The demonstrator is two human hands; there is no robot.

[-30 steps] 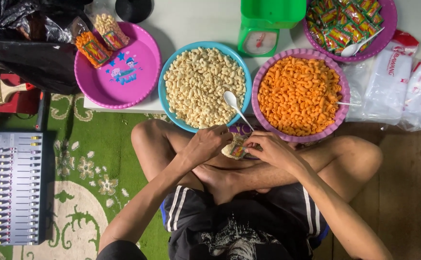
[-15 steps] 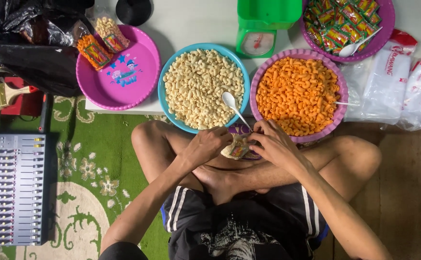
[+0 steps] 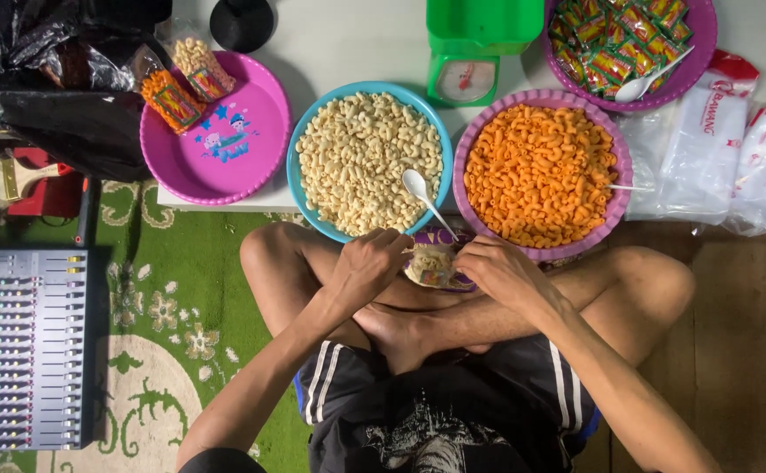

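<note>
**Small snack bag held over crossed legs**

A small clear snack bag [image 3: 429, 265] of pale puffs, with a colourful label slip inside, sits between both hands just above the person's crossed legs, below the worktop [image 3: 356, 35] edge. The left hand [image 3: 367, 267] pinches the bag's left side with fingers closed on it; the right hand [image 3: 497, 267] grips its right side the same way.

Just beyond the hands, a blue bowl [image 3: 300, 140] holds pale macaroni-shaped puffs and a white spoon [image 3: 425, 194]. Beside it, a purple scalloped bowl [image 3: 624, 171] is full of orange puffs. To the left, a pink tray [image 3: 260, 166] carries two filled bags [image 3: 186, 74], one orange, one pale, each with a striped label.

At the far edge stand a green kitchen scale [image 3: 479, 48] and a purple bowl [image 3: 707, 52] of small red-green-yellow sachets with a spoon. White plastic packs [image 3: 733, 144] with red tops lie at the right. A grey mixing console [image 3: 24, 346] rests on the green patterned carpet [image 3: 181, 263].
</note>
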